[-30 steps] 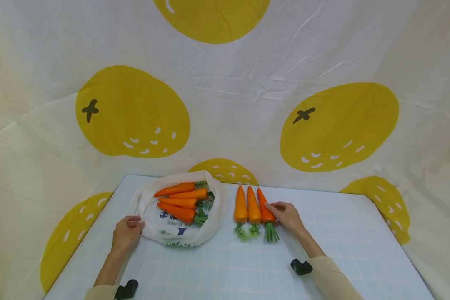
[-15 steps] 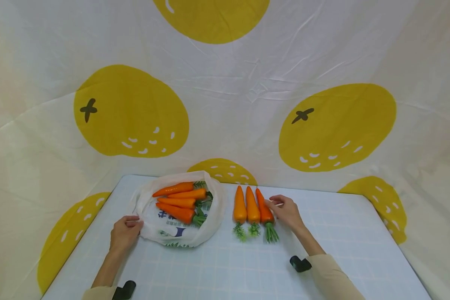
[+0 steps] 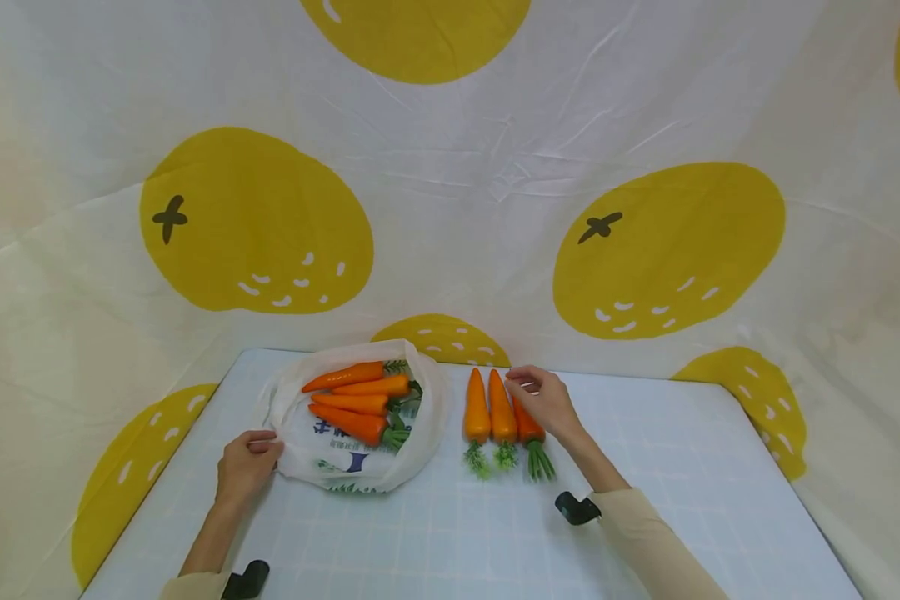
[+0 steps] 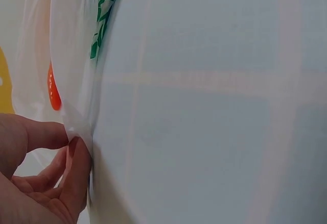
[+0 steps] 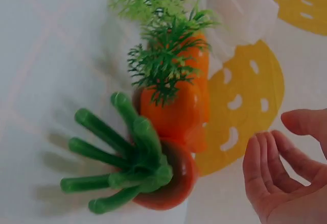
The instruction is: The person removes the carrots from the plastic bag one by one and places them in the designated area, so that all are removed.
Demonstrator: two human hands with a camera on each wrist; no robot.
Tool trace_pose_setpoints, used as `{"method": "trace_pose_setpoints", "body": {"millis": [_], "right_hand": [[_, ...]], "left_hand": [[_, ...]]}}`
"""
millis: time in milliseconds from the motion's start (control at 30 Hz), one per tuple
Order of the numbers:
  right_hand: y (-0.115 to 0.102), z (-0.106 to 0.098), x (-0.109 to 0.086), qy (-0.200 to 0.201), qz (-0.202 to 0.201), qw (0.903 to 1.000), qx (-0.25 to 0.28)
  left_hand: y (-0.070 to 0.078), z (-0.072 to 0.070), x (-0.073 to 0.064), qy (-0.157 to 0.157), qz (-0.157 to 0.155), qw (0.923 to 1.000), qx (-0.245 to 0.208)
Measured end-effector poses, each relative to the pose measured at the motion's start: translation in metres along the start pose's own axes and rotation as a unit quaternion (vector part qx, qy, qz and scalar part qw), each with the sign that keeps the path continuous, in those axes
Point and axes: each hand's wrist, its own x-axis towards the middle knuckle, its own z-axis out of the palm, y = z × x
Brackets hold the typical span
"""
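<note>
My left hand [image 3: 247, 468] pinches the left edge of a white plastic bag [image 3: 433, 417]; the left wrist view shows its thumb and fingers [image 4: 77, 170] on the film. Several orange carrots [image 3: 351, 422] with green tops lie on the bag, inside its raised rim. To the right, three more carrots stand in a row, leafy ends toward me: a left one [image 3: 477, 412], a middle one [image 3: 503, 417] and a right one [image 3: 531, 429] with thick green stems. My right hand [image 3: 547, 404] hovers over the right carrot's tip, hiding it; the right wrist view shows nothing between thumb and fingers.
The table [image 3: 450, 542] has a pale blue checked cover. Behind it hangs a white cloth [image 3: 465, 233] printed with yellow fruit. A black wrist camera [image 3: 577, 508] sits on the right wrist, another black wrist camera [image 3: 247, 581] on the left.
My right hand has let go of the right carrot, lifted off and moved up and left over its tip. The left hand stays at the bag's edge.
</note>
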Motion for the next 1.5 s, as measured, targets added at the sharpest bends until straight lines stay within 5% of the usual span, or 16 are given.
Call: {"method": "trace_pose_setpoints", "body": {"millis": [733, 1100, 1500], "right_hand": [[-0.070, 0.046, 0.010, -0.022, -0.090, 0.9908, 0.099], [-0.092, 0.077, 0.012, -0.066, -0.182, 0.9766, 0.093], [-0.103, 0.116, 0.010, -0.120, -0.227, 0.9643, 0.065]], "left_hand": [[0.000, 0.005, 0.004, 0.002, -0.020, 0.9998, 0.004], [0.002, 0.004, 0.004, -0.004, -0.022, 0.9997, 0.013], [0.000, 0.006, 0.003, 0.000, -0.017, 0.9998, 0.012]]}}
